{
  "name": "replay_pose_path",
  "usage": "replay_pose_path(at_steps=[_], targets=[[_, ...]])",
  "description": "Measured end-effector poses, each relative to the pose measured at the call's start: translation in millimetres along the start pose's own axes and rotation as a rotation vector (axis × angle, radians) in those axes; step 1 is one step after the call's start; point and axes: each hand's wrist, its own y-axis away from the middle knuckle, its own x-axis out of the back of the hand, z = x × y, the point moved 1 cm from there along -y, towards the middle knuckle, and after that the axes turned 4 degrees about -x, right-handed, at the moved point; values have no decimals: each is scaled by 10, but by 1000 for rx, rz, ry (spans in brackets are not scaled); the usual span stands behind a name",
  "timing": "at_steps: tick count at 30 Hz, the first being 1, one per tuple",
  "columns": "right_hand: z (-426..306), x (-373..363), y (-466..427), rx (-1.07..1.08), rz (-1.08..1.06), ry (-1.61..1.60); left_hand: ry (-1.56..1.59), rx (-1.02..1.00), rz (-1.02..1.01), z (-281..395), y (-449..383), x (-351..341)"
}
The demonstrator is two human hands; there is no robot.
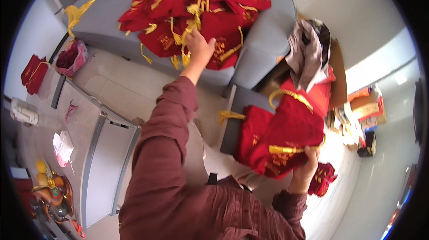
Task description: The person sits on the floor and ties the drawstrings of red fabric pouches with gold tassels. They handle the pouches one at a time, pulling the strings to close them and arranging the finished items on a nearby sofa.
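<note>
My left hand (pixel 199 45) reaches over a pile of red velvet drawstring bags (pixel 161 40) on a grey sofa (pixel 100 0). Its fingertips meet yellow cord tassels (pixel 191 27), and whether they grip one is unclear. At the right, my right hand (pixel 307 164) grasps the edge of a red velvet bag (pixel 301 126) printed in gold, near its yellow tassel (pixel 285 149). Another red bag (pixel 253 127) lies beside and partly under it on a dark grey seat (pixel 246 97). The bags bear gold writing.
A grey-sided table (pixel 90 133) stands at the left, with a tissue pack (pixel 63 148) and folded red bag (pixel 36 72). A pink plastic bag (pixel 72 57) sits beyond it. Grey clothing (pixel 300 55) drapes near a cardboard box (pixel 339 72). One red bundle (pixel 322 179) lies at the right.
</note>
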Motion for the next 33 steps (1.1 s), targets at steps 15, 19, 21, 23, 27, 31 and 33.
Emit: replay_pose_path(at_steps=[15,19,21,23,27,31,33], targets=[[74,-479,238,111,-242,589,1573,412,-1147,877,1556,1687],[150,-413,330,130,-193,481,1232,515,-1112,963,1796,1747],[147,-364,344,156,-193,464,1278,533,-1019,1017,1868,1766],[97,-291,301,179,-165,575,1234,534,-1004,1031,1880,1799],[6,-161,303,317,-133,773,1199,445,-967,1014,1823,1901],[-86,-68,363,390,-174,900,1174,399,-919,1023,1821,1981],[-87,-50,374,358,-162,842,1188,429,-938,1040,1851,1987]])
